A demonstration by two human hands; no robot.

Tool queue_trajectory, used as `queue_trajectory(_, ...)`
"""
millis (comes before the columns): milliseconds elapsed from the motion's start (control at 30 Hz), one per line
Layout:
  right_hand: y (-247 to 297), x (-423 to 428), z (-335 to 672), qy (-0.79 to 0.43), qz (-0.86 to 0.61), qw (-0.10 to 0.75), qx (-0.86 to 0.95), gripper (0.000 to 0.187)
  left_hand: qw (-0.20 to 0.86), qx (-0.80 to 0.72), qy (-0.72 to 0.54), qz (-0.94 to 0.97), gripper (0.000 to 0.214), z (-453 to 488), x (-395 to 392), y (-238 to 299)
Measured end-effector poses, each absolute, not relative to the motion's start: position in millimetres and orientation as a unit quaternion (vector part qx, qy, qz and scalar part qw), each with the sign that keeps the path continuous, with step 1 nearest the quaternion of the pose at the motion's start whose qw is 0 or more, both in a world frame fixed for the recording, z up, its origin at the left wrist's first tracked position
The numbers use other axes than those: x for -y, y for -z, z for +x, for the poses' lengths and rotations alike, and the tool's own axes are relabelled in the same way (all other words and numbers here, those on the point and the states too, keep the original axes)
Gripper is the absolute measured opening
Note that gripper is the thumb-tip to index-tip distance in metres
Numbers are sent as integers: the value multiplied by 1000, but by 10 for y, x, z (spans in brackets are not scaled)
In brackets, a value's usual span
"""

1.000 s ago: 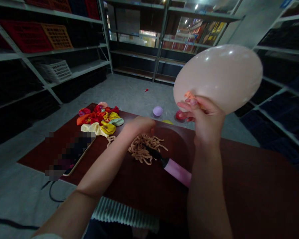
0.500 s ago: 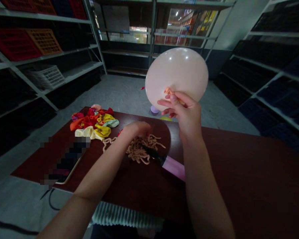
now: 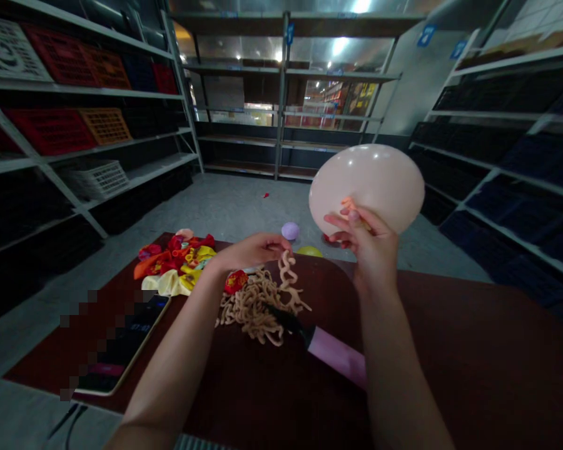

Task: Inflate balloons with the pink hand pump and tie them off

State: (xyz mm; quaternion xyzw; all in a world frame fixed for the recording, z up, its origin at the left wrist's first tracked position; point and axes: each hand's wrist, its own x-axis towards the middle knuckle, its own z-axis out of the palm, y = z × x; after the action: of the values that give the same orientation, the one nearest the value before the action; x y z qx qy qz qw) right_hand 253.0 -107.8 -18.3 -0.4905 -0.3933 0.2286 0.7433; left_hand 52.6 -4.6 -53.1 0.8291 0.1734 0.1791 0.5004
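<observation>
Pinched in my right hand (image 3: 368, 237) is the neck of an inflated pale pink balloon (image 3: 370, 181), held up above the table's far edge. My left hand (image 3: 263, 248) grips the top of a curly beige string (image 3: 287, 269), which hangs down toward a tangled pile of similar strings (image 3: 251, 306). A balloon pump (image 3: 335, 356) with a pink barrel lies by my right forearm, its black nozzle end resting on the pile. A red balloon (image 3: 236, 282) with yellow print sits beside the strings. Deflated coloured balloons (image 3: 176, 262) are heaped behind my left wrist.
A phone (image 3: 122, 350) lies on the dark wooden table (image 3: 450, 350) at the left. Beyond the table, a purple balloon (image 3: 290, 230) and a yellow balloon (image 3: 310, 251) are on the floor. Shelves with crates (image 3: 51, 131) stand around.
My left hand has risen from the pile with a curly string in its fingers. My right hand still holds the pink balloon, now further right in view. The camera has tilted up.
</observation>
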Motion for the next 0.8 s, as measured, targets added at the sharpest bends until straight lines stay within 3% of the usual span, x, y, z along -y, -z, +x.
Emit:
queue_trajectory(100,206,1062,2504,-241,-491,739,393,31,408,-216,-226,858,11,447,40,472)
queue_trajectory(333,244,1046,2440,-258,-501,721,404,33,482,-219,-275,803,24,389,124,337)
queue_trajectory(600,269,1029,2377,-276,-487,714,421,34,610,-178,-413,652,16,457,303,157)
queue_trajectory(800,288,1029,2285,-296,-493,695,432,33,559,-179,-400,704,15,464,324,117)
